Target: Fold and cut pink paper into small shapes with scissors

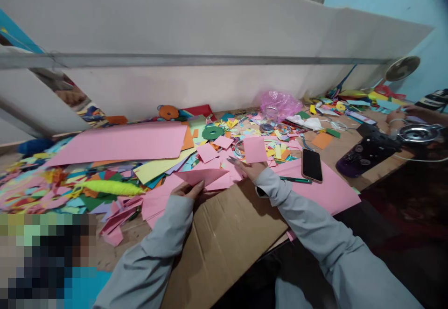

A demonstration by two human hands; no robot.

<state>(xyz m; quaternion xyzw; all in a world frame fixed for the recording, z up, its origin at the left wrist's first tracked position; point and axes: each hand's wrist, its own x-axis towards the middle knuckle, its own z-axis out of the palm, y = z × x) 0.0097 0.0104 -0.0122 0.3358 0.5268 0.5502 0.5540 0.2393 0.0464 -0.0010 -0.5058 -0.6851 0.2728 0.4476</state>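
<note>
My left hand pinches a piece of pink paper, thumb on the near side. My right hand is closed at the lower edge of a pink paper square that stands up from the fingers. A dark pointed tip, perhaps of scissors, shows beside the right fingers; its other end is hidden. Both hands are over the far end of a brown cardboard sheet. Cut pink squares lie just beyond them.
A large pink sheet lies at the back left, with colourful scraps around it. Right of my right hand are a phone, a green pen and a dark tumbler. Another person's hand rests at the far right.
</note>
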